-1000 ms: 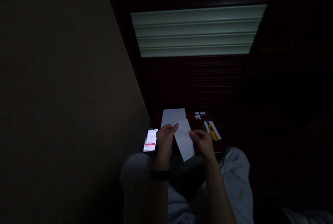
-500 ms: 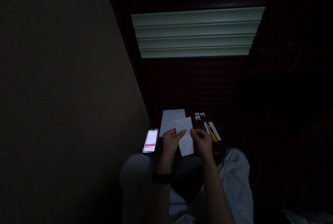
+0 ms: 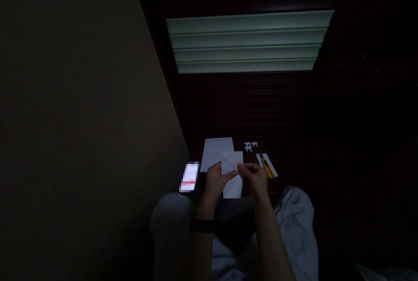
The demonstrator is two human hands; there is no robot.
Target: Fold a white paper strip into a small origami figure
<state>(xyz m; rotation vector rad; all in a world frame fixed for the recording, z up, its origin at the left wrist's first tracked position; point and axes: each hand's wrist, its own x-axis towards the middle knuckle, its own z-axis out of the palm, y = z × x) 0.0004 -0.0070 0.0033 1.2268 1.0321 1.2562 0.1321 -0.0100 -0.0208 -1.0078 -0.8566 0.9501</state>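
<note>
In dim light I hold a small white sheet of paper (image 3: 233, 174) above a dark table (image 3: 281, 185). My left hand (image 3: 214, 182) pinches its left edge, fingers closed on it, with a dark band on the wrist. My right hand (image 3: 256, 177) pinches the right edge near the top. The upper part of the sheet looks folded over at a slant.
A larger white sheet (image 3: 216, 150) lies flat behind the held paper. A lit phone (image 3: 190, 176) rests at the table's left edge. A yellow utility knife (image 3: 267, 165) on a paper strip and several small white cut shapes (image 3: 251, 145) lie to the right. A wall rises on the left.
The hands have drawn closer together and the paper has turned from slanted to nearly upright. Its top part has been bent over into a fold.
</note>
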